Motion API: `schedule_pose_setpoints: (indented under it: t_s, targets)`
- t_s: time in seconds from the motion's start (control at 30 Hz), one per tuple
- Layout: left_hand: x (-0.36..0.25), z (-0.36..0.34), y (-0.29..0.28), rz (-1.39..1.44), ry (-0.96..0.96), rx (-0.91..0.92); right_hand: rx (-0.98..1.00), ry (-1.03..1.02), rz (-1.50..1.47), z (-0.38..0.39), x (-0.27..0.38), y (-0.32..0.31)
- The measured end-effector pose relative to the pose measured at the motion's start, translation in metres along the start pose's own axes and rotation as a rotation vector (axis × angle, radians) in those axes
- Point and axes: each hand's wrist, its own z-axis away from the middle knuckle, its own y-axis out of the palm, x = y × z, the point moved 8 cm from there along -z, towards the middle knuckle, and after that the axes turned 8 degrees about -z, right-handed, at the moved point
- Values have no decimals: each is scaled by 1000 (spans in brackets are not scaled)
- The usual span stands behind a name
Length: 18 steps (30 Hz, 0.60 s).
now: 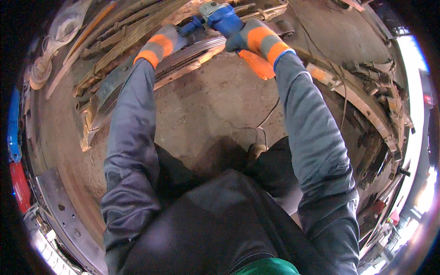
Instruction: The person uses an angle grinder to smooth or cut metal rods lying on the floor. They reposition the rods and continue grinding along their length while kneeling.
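Far out in front of me, both arms stretch toward a blue angle grinder (223, 19) with a grey metal head. My left hand (173, 37), in a grey and orange work glove, wraps round its blue side handle (192, 25). Around the grinder's body closes my right hand (250, 39), gloved alike. An orange piece (256, 65), which I cannot identify, hangs beneath the right hand. Just under and beyond the tool lies a stack of long steel leaf springs (183, 58). The grinder's disc is hidden, so contact with the metal cannot be told.
More leaf springs (114, 57) lie at the far left, and a curved one (362, 103) stretches along the right beside piled metal parts (376, 75). A dark cable (276, 107) crosses the concrete floor (201, 103) near my foot. At the left edge stand blue (13, 123) and red (19, 185) objects.
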Motion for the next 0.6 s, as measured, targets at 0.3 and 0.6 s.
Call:
schedule_pose_setpoints:
  t_s: [0.3,0.6]
  targets:
    - [-8,0,1,13,-17,-3,60,-101,-38,34,9,-13]
    - [26,10,2,38,-106,17,58,-106,48,21,30,11]
